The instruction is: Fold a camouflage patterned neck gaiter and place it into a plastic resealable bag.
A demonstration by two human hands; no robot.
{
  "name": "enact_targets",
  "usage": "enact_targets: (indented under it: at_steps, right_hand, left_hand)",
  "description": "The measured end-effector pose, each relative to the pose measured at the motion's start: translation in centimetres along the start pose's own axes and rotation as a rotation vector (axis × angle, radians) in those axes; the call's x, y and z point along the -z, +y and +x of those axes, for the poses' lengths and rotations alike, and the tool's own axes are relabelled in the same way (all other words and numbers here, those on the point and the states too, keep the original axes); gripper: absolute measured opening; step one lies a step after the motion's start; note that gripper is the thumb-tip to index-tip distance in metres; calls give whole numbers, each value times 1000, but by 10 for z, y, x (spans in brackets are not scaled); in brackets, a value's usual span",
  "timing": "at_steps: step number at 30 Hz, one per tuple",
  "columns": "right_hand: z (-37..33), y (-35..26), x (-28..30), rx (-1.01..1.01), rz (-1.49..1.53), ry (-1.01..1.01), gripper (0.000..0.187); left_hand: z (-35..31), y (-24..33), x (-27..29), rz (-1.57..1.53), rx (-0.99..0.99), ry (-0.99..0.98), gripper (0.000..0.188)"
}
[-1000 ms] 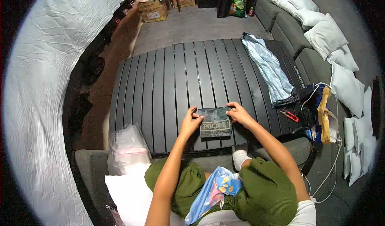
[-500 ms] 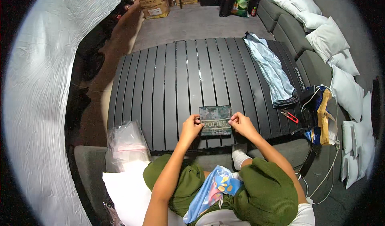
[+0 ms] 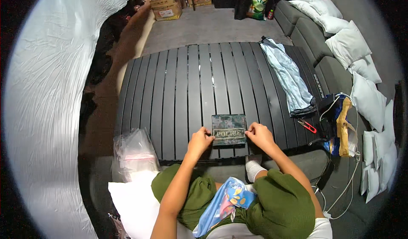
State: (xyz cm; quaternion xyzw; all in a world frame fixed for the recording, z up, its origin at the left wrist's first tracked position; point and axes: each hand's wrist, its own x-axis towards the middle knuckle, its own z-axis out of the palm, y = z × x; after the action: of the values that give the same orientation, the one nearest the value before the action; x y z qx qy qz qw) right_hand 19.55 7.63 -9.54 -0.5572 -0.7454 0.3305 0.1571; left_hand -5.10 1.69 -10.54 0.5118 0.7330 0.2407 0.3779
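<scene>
A square, flat camouflage-patterned piece (image 3: 228, 122) with a lettered band across its lower half lies at the near edge of the slatted black table. My left hand (image 3: 200, 140) pinches its left side near the end of the band. At the opposite end of that band, my right hand (image 3: 259, 133) has thumb and fingertips closed on the right edge. Whether the piece is stiff or folded cloth I cannot tell. Both forearms come up from my lap, where a blue patterned cloth (image 3: 225, 203) lies.
Light-blue folded fabric (image 3: 287, 75) lies along the table's (image 3: 178, 90) right side, near red-handled snips (image 3: 307, 126). Clear plastic bags (image 3: 136, 152) sit at the near left corner. A blue-and-gold bag (image 3: 343, 124) and white cables are at right. White pillows (image 3: 348, 43) line the grey sofa.
Both hands stay at the sides of the camouflage piece, with their fingertips shifted slightly. The whole view has moved a little; the other things stay put.
</scene>
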Motion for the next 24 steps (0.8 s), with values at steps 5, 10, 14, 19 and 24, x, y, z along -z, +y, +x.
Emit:
enact_targets:
  at_steps: [5,10,14,19,24]
  right_hand:
    - [-7,-28,5,426,-163,287,22]
    - [-25,-26,-15,564,-75,98,32]
    - [-34,-39,-9,653,-75,-35,43]
    - [-41,-27,-14,680,-123,-139,48]
    - [-36,-30,-16,772,-246,-127,52]
  left_hand:
    - [-20,17,41,-15,32,201,35]
    - [-48,-19,109,-54,-232,762,31]
    - [-88,-64,167,294,-146,1197,39]
    - [-128,-130,214,146,119,928,27]
    - [-127,-174,201,-20,289,457,45]
